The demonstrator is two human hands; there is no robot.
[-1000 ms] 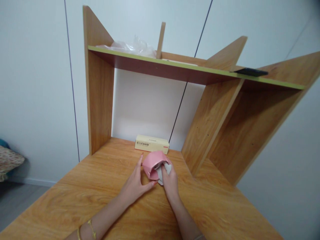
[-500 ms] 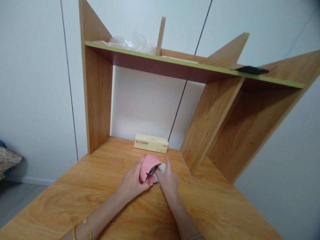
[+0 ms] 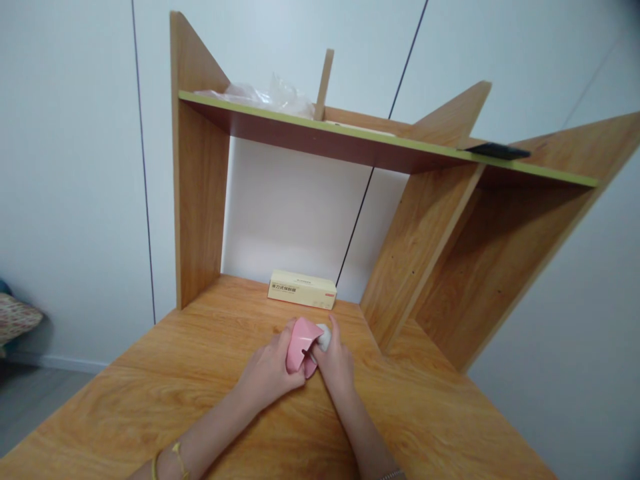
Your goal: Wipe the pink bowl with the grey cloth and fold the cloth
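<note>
My left hand (image 3: 267, 373) is wrapped round a glossy pink hollow piece (image 3: 299, 341) with a notched rim, gripping it from the left side. My right hand (image 3: 338, 365) is closed on a crumpled white cloth (image 3: 325, 337). Its fingers reach into the pink piece's opening, where the fingertips and part of the cloth are hidden. Both hands are over the middle of the wooden desk. What kind of object the pink piece is, I cannot tell.
A cream box (image 3: 300, 293) with printed lettering lies behind my hands. Over the desk (image 3: 190, 373) stands a wooden shelf unit with upright panels on both sides. Clear plastic wrapping (image 3: 283, 99) and a dark flat object (image 3: 500, 151) rest on its upper board.
The pink piece has turned in my left hand and shifted slightly down and right, and less of the white cloth shows. My view has tipped a little, so the shelf appears lower.
</note>
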